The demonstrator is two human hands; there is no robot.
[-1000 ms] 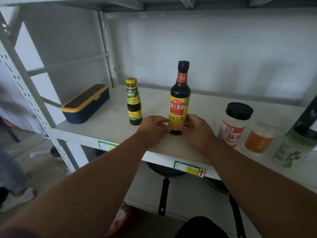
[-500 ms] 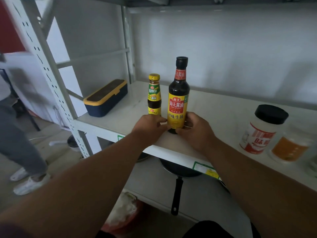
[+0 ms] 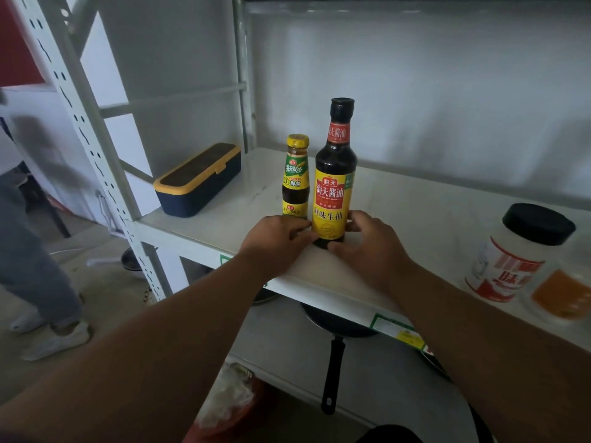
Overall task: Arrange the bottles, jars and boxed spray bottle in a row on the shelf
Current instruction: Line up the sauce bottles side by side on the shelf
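Tall soy sauce bottle (image 3: 334, 174) now slid beside small sauce bottle (image 3: 295, 177); left hand (image 3: 275, 241) and right hand (image 3: 367, 247) both grip its base on shelf (image 3: 415, 219).

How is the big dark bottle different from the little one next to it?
The tall soy sauce bottle has a black cap; the small sauce bottle has a yellow one. The tall one stands much higher. The left hand and right hand hold the tall bottle's base; the small one stands just left of it. Both are upright, dark, with yellow labels.
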